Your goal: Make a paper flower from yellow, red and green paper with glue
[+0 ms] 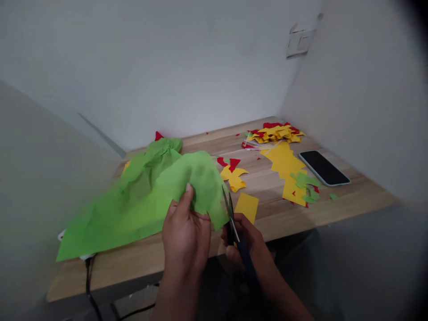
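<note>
In our left hand (185, 232) we pinch green paper (137, 214), which spreads over the left of the table (130, 263). Our right hand (253, 240) grips scissors (231, 214), blades parted, at the paper's right edge; a phone (324, 168) lies right.

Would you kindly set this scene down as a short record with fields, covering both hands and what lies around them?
Left hand: holds the green sheet, thumb on its near face
Right hand: holds the scissors, blades parted at the sheet's right edge
Nearest the scissors on the table: a yellow piece
Far right of the table: a heap of scraps, mostly yellow and red
Right side: a phone, flat, screen dark
Wall: a switch plate
</note>
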A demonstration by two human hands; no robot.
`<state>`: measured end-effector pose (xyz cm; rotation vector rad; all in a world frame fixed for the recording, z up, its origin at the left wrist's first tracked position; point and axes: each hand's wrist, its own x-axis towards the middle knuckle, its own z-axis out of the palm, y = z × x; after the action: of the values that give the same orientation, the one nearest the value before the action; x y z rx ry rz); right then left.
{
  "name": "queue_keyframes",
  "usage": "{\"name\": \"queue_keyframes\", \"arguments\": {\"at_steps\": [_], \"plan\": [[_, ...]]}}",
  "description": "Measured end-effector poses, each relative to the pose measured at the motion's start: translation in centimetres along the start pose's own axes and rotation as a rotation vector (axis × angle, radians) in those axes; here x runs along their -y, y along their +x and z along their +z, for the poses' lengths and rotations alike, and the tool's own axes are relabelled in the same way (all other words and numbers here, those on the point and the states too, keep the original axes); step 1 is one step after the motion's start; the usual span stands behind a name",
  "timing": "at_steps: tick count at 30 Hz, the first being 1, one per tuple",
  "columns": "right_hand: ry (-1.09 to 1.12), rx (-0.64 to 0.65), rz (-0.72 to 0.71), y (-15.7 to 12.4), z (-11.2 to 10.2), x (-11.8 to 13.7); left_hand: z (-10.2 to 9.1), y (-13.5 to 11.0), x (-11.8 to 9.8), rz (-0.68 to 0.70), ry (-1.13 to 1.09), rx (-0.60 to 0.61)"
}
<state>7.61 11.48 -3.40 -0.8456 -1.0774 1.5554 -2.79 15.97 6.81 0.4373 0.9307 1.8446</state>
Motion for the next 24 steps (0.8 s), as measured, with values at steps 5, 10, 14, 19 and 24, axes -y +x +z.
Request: {"name": "queue_keyframes", "arguments": {"at_steps": [5, 10, 14, 19, 24], "plan": [[0.054, -0.006, 0.016, 0.1, 0.1, -0.3, 0.0, -0.1, -0.4, 0.018, -0.014, -0.073], [0.059, 0.028, 0.026, 0.0, 0.0, -0.7, 0.1, 0.2, -0.6, 0.047, 0.004, -0.094], [0.021, 0.015, 0.038, 0.1, 0.3, -0.4, -0.1, 0.1, -0.1, 0.041, 0.038, -0.084], [0.024, 0.008, 0.056, 0.3, 0.5, -0.1, -0.5, -0.3, 0.4, 0.02, 0.077, -0.09], [0.032, -0.03, 0.074, 0.3, 0.6, 0.2, -0.4, -0.5, 0.7, -0.029, 0.062, -0.089]]}}
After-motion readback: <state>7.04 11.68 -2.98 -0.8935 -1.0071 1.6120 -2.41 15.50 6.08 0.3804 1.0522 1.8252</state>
